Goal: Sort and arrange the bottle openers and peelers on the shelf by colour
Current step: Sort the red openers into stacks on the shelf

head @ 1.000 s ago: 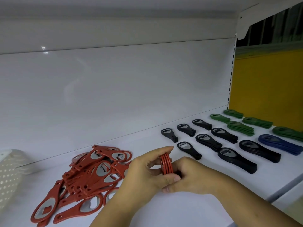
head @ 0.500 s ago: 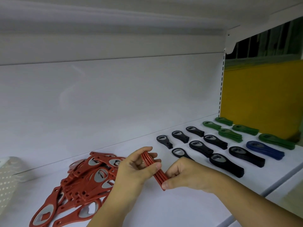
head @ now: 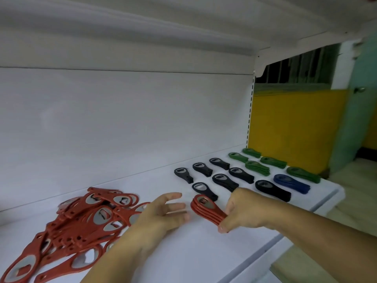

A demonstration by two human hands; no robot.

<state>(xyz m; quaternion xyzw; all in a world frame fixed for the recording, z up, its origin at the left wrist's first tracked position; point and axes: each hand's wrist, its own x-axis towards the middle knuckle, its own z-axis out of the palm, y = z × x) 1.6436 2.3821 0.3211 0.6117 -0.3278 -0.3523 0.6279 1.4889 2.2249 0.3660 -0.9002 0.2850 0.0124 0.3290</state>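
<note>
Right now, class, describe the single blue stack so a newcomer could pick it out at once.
Look along the white shelf to its right end, by the yellow wall. The blue stack of openers lies near the front edge, between black stacks and green stacks; it alone is blue.

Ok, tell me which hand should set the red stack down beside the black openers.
Right. The right hand already grips the red stack just in front of the black openers. The left hand is open, empty, nearer the loose red pile.
</note>
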